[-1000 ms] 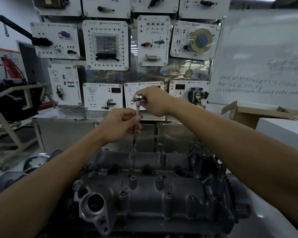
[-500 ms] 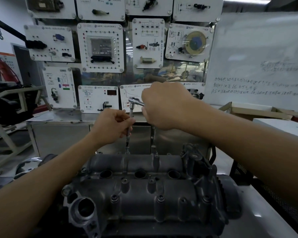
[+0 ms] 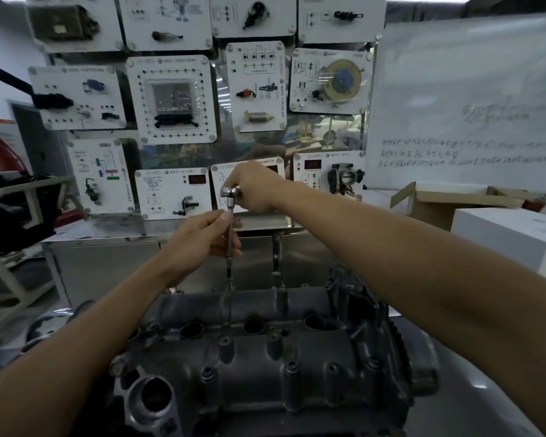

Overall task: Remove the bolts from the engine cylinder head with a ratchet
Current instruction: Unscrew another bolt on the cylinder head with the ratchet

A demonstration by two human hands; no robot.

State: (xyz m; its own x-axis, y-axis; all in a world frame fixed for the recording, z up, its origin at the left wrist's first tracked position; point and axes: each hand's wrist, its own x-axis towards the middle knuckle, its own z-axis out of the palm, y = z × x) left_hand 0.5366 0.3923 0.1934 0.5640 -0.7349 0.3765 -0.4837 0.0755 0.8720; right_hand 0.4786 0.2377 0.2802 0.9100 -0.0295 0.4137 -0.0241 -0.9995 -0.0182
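Again the ratchet handle has swung back to the far side; one more stroke done.
Fingers of the left hand curl round the upright extension bar, steadying it; the right hand wraps the handle, which half a second ago stood nearer the camera; the bar's tip sits on a bolt at the far edge of the cylinder head; probably mid-loosening, nearer bolts still seated.

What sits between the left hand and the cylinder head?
Only the lower stretch of the ratchet's extension bar, running from the left hand down to the far edge of the cylinder head. The head view shows it.
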